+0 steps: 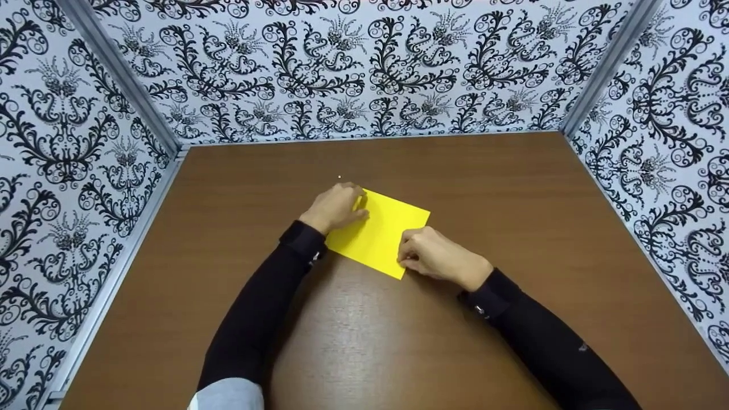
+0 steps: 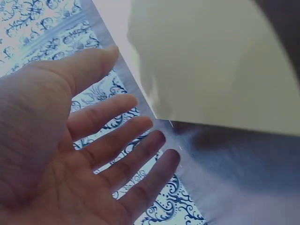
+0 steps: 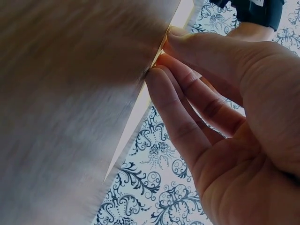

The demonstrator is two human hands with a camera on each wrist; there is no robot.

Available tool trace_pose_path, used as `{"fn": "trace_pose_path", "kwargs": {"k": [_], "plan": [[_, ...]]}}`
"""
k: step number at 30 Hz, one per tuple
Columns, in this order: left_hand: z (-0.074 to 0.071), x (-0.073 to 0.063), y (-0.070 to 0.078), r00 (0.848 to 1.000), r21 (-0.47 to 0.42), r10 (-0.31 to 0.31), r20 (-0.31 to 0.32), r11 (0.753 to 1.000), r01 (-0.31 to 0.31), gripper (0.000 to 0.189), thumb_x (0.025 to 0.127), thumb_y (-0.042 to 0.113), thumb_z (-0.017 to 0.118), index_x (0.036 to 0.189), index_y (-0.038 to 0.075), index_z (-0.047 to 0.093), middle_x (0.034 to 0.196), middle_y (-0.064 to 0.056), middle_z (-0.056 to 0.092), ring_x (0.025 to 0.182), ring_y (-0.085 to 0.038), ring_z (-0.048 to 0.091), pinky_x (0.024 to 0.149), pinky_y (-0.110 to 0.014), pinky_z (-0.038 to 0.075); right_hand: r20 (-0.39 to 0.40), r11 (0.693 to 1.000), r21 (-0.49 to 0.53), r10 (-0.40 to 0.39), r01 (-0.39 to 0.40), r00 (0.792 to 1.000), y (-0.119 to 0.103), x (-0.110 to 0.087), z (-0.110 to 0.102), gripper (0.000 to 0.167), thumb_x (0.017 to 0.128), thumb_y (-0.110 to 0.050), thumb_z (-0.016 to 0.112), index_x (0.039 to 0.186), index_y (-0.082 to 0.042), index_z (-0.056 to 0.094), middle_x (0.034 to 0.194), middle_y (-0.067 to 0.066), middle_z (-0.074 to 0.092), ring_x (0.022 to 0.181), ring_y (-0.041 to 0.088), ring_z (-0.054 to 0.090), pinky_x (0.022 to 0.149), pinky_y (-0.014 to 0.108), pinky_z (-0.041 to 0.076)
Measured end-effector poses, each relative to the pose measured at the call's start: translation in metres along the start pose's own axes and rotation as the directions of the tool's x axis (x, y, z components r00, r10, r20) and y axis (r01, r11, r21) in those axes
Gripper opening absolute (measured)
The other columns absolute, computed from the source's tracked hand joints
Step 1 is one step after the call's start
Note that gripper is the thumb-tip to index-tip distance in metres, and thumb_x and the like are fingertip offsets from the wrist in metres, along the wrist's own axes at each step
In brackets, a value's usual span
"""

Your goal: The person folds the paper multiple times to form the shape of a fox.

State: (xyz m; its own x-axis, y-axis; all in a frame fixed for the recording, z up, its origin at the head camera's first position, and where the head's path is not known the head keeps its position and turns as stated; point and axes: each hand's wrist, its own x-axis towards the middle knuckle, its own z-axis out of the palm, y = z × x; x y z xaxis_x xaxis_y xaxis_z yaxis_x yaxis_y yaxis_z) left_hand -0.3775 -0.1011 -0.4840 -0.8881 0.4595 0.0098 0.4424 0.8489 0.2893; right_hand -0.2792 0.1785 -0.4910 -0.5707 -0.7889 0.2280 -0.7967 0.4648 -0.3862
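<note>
A yellow sheet of paper (image 1: 379, 233) lies at an angle on the brown table, pale in the left wrist view. My left hand (image 1: 337, 208) is at its left edge. In the left wrist view the left hand (image 2: 93, 140) has its fingers spread and extended beside the paper (image 2: 211, 70), gripping nothing. At the right edge, near the lower corner, my right hand (image 1: 435, 256) pinches the sheet. The right wrist view shows the right hand (image 3: 215, 108) with thumb and fingertips meeting at the paper's thin edge (image 3: 133, 117).
The brown wooden table (image 1: 353, 341) is bounded by patterned black-and-white walls (image 1: 364, 68) at the back and both sides. Grey metal rails (image 1: 122, 74) run along the corners. A tiny white speck (image 1: 340, 176) lies beyond the left hand.
</note>
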Motion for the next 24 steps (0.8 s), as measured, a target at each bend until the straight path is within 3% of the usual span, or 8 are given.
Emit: {"fn": "trace_pose_path", "kwargs": {"k": [5,12,15,24], "plan": [[-0.002,0.011,-0.004,0.999,-0.002,-0.032,0.000,0.999,0.032,0.042,0.112,0.032,0.081,0.141,0.002,0.076,0.156,-0.020,0.072,0.140,-0.039,0.072,0.122,-0.051,0.061,0.002,1.000,-0.012,0.010,-0.010,1.000,0.002,0.001,0.000,0.007,0.101,0.001,0.088,0.101,-0.006,0.090,0.100,0.010,0.081,0.090,0.022,0.079,0.081,0.035,0.070],[-0.001,0.021,-0.004,1.000,0.025,-0.026,0.012,0.999,0.026,0.042,0.113,0.032,0.080,0.144,0.005,0.076,0.158,-0.017,0.072,0.151,-0.038,0.067,0.144,-0.054,0.038,0.008,1.000,-0.020,0.017,-0.017,1.000,0.001,-0.001,0.000,0.004,0.101,-0.001,0.090,0.101,-0.006,0.089,0.100,0.009,0.081,0.089,0.022,0.078,0.080,0.034,0.070],[-0.001,0.023,-0.003,1.000,0.030,-0.026,0.011,0.999,0.025,0.043,0.112,0.032,0.082,0.145,0.005,0.077,0.155,-0.017,0.074,0.150,-0.038,0.068,0.147,-0.055,0.032,0.008,1.000,-0.012,0.025,-0.025,1.000,0.001,0.000,0.000,0.005,0.101,-0.001,0.090,0.102,-0.006,0.090,0.101,0.009,0.081,0.090,0.022,0.078,0.081,0.034,0.070],[-0.001,0.021,-0.003,0.999,0.039,-0.015,-0.034,0.999,0.016,0.041,0.109,0.028,0.085,0.142,0.005,0.080,0.144,-0.018,0.079,0.138,-0.040,0.074,0.142,-0.058,0.042,0.016,0.999,-0.033,0.035,-0.034,0.999,-0.002,0.000,0.001,0.006,0.100,-0.001,0.091,0.100,-0.007,0.089,0.101,0.008,0.080,0.091,0.021,0.078,0.080,0.032,0.069]]}}
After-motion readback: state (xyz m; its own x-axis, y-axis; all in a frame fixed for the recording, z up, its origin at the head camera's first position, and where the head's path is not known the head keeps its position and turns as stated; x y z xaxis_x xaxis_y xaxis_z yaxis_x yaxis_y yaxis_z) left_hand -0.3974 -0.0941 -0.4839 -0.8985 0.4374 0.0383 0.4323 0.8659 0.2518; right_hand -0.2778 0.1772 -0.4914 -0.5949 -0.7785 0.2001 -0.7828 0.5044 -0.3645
